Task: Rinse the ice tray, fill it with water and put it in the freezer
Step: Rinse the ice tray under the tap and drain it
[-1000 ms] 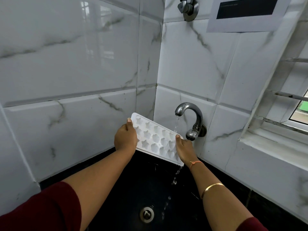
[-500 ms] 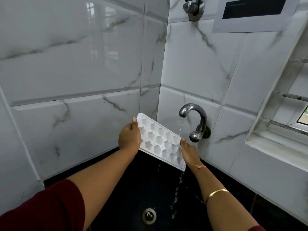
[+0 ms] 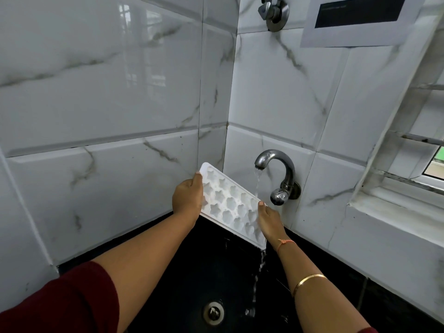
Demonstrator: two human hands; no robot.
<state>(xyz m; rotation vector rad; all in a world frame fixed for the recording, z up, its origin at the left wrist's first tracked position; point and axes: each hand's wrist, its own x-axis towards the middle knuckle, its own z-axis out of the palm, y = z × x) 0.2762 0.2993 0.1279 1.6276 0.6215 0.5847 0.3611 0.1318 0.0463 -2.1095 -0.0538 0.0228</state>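
Ice tray point(image 3: 230, 203) under running tap point(image 3: 276, 169) — tilted, held over the black sink point(image 3: 192, 272).

Your left hand point(image 3: 187, 200) grips the tray's upper-left edge, fingers curled behind it; your right hand point(image 3: 269, 219) clasps the lower-right edge, thumb on the rim. Water strikes near the right edge and spills off the low corner — falling beside the drain point(image 3: 213, 312).

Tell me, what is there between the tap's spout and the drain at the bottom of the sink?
In the head view, the white ice tray, tilted, sits under the spout. Water falls onto it and runs off its lower corner toward the drain.
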